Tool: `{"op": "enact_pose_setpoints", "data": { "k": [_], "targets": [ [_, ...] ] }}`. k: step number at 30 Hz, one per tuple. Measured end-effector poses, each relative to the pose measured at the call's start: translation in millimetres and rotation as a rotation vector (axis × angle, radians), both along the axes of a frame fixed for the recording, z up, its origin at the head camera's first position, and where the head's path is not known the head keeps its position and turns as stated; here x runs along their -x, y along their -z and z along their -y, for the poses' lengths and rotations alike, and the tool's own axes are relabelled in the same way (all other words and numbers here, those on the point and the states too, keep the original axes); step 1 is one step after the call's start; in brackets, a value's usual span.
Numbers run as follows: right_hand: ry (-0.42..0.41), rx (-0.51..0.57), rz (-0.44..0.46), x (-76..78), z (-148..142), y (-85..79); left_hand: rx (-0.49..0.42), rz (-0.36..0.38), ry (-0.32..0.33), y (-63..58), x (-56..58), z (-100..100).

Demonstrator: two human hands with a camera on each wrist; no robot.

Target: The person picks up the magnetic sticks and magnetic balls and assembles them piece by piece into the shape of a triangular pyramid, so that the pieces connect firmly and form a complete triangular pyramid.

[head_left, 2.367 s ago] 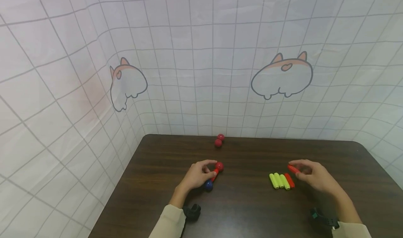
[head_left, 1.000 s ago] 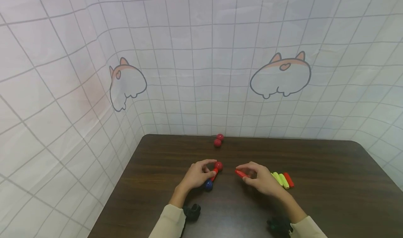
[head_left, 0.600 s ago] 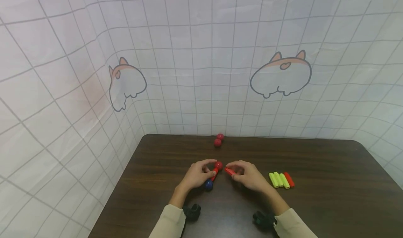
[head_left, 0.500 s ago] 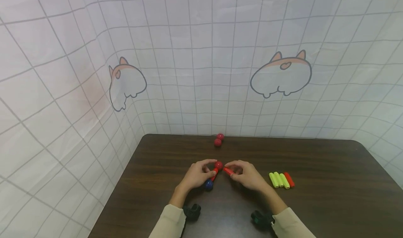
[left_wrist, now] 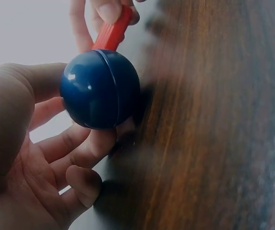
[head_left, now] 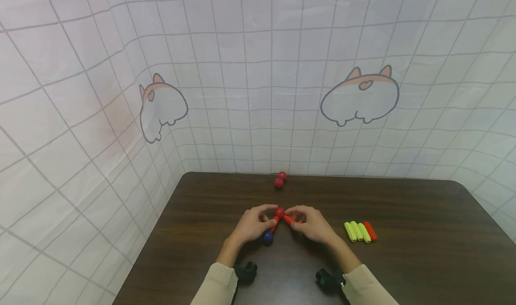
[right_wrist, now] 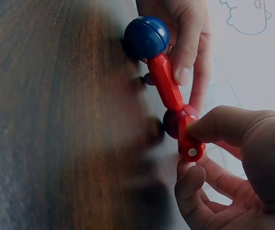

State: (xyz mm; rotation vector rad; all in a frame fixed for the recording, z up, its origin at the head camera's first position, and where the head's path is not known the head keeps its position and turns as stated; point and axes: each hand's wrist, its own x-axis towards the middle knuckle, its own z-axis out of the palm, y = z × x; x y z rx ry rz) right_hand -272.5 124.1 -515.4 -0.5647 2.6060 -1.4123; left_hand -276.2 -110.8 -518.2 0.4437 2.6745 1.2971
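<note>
My left hand (head_left: 250,224) pinches a ridged red magnetic rod (right_wrist: 166,81) low over the table. A shiny blue ball (left_wrist: 99,88) sits on the rod's near end and a red ball (head_left: 280,212) on its far end. Between thumb and fingers, my right hand (head_left: 315,225) pinches a second red magnetic rod (right_wrist: 190,139). One end of this rod meets the red ball, so the two rods form an angle there. A silvery disc shows on its other end in the right wrist view. In the left wrist view the blue ball hides part of the fingers.
Several yellow-green rods (head_left: 357,231) and one red rod (head_left: 370,231) lie side by side to the right on the dark wooden table (head_left: 423,233). Two red balls (head_left: 279,183) rest near the back edge. A white grid-patterned cloth (head_left: 258,94) hangs behind.
My right hand has carried its red rod leftward from beside the row of rods until its end meets the red ball. My left hand has stayed in place, holding its rod.
</note>
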Motion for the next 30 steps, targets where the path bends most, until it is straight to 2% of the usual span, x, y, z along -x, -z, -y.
{"op": "enact_pose_setpoints", "data": {
  "k": [14, 24, 30],
  "targets": [
    [0.028, -0.023, 0.035, 1.6, -1.2, 0.0, -0.013, -0.006, 0.000, -2.8, -3.1, -1.7],
    [-0.012, -0.036, -0.005, 1.8, -3.8, 2.8, -0.086, 0.030, 0.009, -2.8, -4.3, -1.5],
    [-0.035, -0.081, -0.037, 1.9, -6.2, 2.0, -0.075, 0.015, 0.005, -1.3, -3.0, -1.9]
  ]
}}
